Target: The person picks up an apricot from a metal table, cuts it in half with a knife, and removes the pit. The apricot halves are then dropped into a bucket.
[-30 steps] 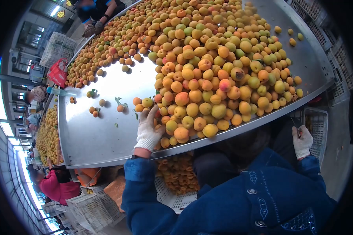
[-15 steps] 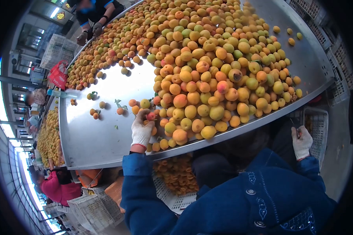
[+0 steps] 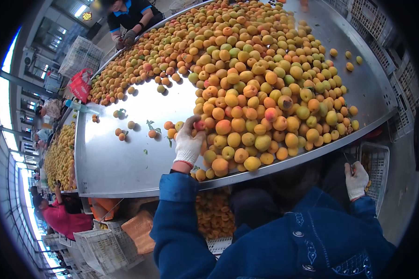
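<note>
My left hand, in a white knitted glove, is at the near left edge of the apricot heap. Its fingers and thumb close around a reddish apricot, and the palm hides the fruit beneath. Low on the right, my gloved right hand is closed on a small knife, whose thin dark blade points up and whose handle is mostly covered. The heap lies on a metal table. Below the table edge, a crate holds apricot halves.
A white crate stands beside my right hand. Stray apricots and leaves lie on the table's left part. Across the table a person's gloved hands rest near the fruit, by a red bag. Stacked crates stand lower left.
My left hand has moved right and slightly away from me, further into the heap's edge, gripping a reddish apricot. The view has shifted a little. My right hand stays low with the knife.
</note>
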`<state>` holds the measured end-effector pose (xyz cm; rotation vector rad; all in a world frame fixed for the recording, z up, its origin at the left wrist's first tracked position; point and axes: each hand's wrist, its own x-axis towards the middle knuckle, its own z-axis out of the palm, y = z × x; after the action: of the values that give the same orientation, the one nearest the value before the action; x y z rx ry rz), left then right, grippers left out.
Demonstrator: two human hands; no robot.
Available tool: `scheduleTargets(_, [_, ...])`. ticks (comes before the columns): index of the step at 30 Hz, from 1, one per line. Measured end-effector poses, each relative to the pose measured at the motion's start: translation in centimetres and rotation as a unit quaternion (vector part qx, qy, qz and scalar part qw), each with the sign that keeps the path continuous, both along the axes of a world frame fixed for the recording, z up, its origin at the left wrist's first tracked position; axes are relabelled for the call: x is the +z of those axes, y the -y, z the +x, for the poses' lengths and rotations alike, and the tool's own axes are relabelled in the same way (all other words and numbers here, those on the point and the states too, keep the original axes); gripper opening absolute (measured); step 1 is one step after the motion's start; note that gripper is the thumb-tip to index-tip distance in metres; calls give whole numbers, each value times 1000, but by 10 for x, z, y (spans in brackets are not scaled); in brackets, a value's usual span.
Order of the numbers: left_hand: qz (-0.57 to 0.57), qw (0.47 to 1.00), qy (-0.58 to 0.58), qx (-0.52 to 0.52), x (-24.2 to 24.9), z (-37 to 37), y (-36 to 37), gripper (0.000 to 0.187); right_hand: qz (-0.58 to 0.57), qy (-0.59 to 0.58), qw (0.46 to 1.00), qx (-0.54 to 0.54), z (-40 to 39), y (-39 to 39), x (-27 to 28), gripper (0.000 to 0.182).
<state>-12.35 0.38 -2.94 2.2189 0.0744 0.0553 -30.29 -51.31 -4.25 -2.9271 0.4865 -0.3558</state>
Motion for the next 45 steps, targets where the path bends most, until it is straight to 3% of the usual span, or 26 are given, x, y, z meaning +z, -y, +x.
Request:
scheduleTargets(3, [-98, 993, 56, 19, 15, 10, 46, 38, 1, 0, 1000, 1, -3, 0, -3, 31])
scheduleTargets(5, [-135, 982, 122, -59, 24, 22, 79, 39, -1, 6, 1000, 9, 1, -4, -2, 31])
scheduleTargets(6, [-131, 987, 79, -53, 42, 20, 99, 42, 3, 0, 1000, 4, 2, -6, 1, 31])
scheduleTargets(7, [-301, 951, -2, -75, 48, 22, 115, 45, 6, -6, 1000, -3, 2, -8, 2, 31])
scheduleTargets(9, [-308, 937, -18, -166, 51, 31, 117, 46, -4, -2, 1000, 0, 2, -8, 1, 31])
scheduleTargets(11, [-52, 975, 104, -191, 56, 39, 90, 49, -13, -1, 1000, -1, 1, -3, -1, 31])
scheduleTargets(12, [-114, 983, 50, -134, 61, 37, 76, 53, -16, 12, 1000, 6, 1, 1, -4, 31])
scheduleTargets(14, [54, 996, 51, -44, 40, 41, 16, 56, -14, 20, 1000, 7, 0, 1, -9, 31])
scheduleTargets(15, [79, 997, 4, -3, 43, 38, -8, 59, -5, 26, 1000, 17, 1, 1, -8, 31])
scheduleTargets(17, [239, 970, -21, 22, 38, 35, -54, 73, 7, 25, 999, 25, 2, 2, -8, 31])
scheduleTargets(19, [275, 959, -60, 43, 19, 33, -85, 77, 21, 15, 999, 20, 4, 1, -8, 31])
scheduleTargets(23, [174, 967, -187, -3, 3, 45, -91, 72, 7, 9, 1000, 23, 5, -4, -4, 32])
scheduleTargets(25, [284, 935, -211, -40, 0, 51, -84, 64, 1, 17, 1000, 26, 5, -4, -4, 32])
scheduleTargets(27, [311, 936, -157, -49, -7, 45, -87, 55, -6, 20, 999, 37, 6, -4, -4, 32])
scheduleTargets(30, [220, 962, -164, -10, -18, 21, -106, 46, -12, 2, 999, 31, 5, -4, 0, 33])
scheduleTargets(34, [228, 950, -205, 64, 1, -32, -106, 39, 22, -2, 1000, 4, 5, -6, 2, 34])
scheduleTargets(35, [112, 952, -260, 121, 12, -45, -96, 35, 10, 4, 1000, 12, 5, -5, 3, 34])
scheduleTargets(36, [120, 961, -224, 110, 7, -62, -101, 34, 11, 5, 1000, 11, 5, -5, 3, 34])
scheduleTargets(41, [100, 969, -221, 55, 7, -111, -82, 49, 16, -2, 1000, 10, 2, -4, 2, 33])
scheduleTargets(43, [214, 960, -178, -38, 18, -115, -58, 52, 7, 11, 1000, 16, 1, -5, 3, 33])
scheduleTargets(45, [211, 962, -172, -31, 13, -114, -48, 57, -1, 26, 999, 23, -1, -3, 2, 33])
